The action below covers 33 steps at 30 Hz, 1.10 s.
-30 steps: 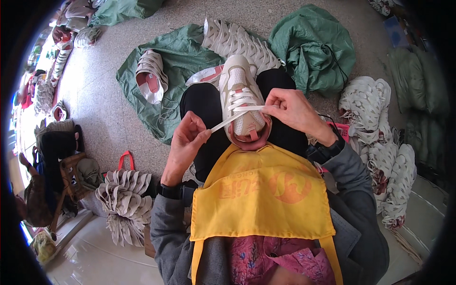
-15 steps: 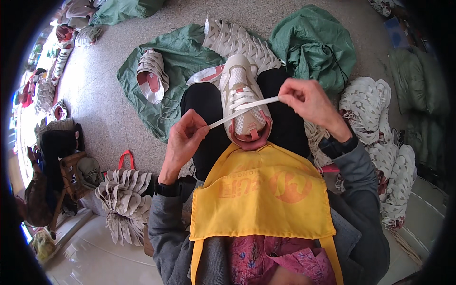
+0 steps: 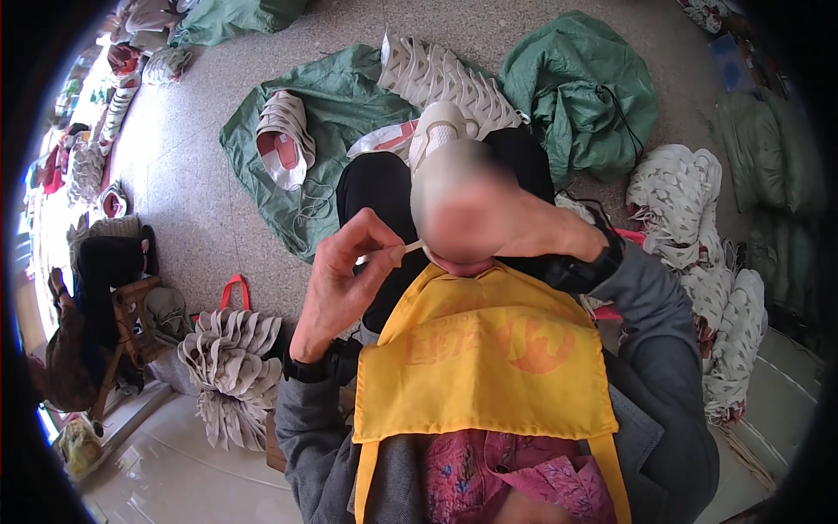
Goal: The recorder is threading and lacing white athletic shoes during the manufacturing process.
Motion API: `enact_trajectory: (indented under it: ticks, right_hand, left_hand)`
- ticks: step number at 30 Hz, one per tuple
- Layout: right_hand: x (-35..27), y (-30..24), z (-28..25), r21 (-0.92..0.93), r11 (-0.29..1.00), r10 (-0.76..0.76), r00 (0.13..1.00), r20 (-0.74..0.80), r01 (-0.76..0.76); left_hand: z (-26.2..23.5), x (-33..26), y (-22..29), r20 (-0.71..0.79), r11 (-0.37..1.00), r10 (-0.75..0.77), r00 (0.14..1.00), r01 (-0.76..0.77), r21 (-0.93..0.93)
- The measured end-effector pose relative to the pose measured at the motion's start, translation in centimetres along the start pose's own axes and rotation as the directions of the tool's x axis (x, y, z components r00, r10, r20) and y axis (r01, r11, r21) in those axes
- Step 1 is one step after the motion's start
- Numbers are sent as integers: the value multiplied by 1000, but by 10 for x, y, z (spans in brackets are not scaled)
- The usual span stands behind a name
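A white and beige sneaker (image 3: 439, 133) with pink lining is between my knees, its toe pointing away from me. My left hand (image 3: 349, 275) is at the shoe's near left, thumb and fingers pinched on a flat white shoelace (image 3: 412, 249). Over the shoe's middle and opening reaches my right hand (image 3: 546, 229), coming in from the right. Its fingers are lost in a blurred patch, so what they hold cannot be made out. That patch also covers the laced part of the shoe. A yellow apron (image 3: 480, 384) lies over my lap, touching the heel end.
Ahead on the floor, a spread green sack (image 3: 249, 144) carries loose shoe uppers (image 3: 284, 144) and a nested row of uppers (image 3: 445, 83). A bunched green sack (image 3: 576, 96) stands beyond my right knee. Stacked uppers flank me at right (image 3: 672, 192) and left (image 3: 231, 367).
My right hand has moved left and inward over the shoe. The lace that was stretched taut between both hands now shows only as a short piece at my left hand.
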State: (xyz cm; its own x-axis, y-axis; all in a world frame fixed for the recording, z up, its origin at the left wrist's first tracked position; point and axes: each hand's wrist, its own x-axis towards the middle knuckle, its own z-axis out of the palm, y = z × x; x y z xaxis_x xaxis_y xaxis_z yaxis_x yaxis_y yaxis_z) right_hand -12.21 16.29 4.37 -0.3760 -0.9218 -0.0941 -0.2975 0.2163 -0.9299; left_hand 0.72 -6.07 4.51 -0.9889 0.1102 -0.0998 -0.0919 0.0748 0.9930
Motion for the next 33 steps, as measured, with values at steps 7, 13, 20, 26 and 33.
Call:
enact_trajectory:
  ticks: [7,13,20,26,33]
  right_hand:
    - [-81,35,-68,103,959,284,906,-314,-265]
    - [-118,64,-81,44,906,402,822,-404,-422]
    - [-99,61,-55,-460,789,102,825,-556,-408]
    - [-45,5,-6,172,959,270,908,-321,-225]
    - [-33,26,16,-110,992,9,913,-407,-59]
  left_hand:
    - [-6,8,-31,-22,984,-76,997,71,-166]
    - [19,21,-47,-8,974,-81,997,78,-215]
    - [42,31,-50,21,970,-42,999,46,-240]
    - [50,37,-37,-36,996,8,999,-11,-93]
    - [54,37,-36,-57,999,11,998,-13,-45]
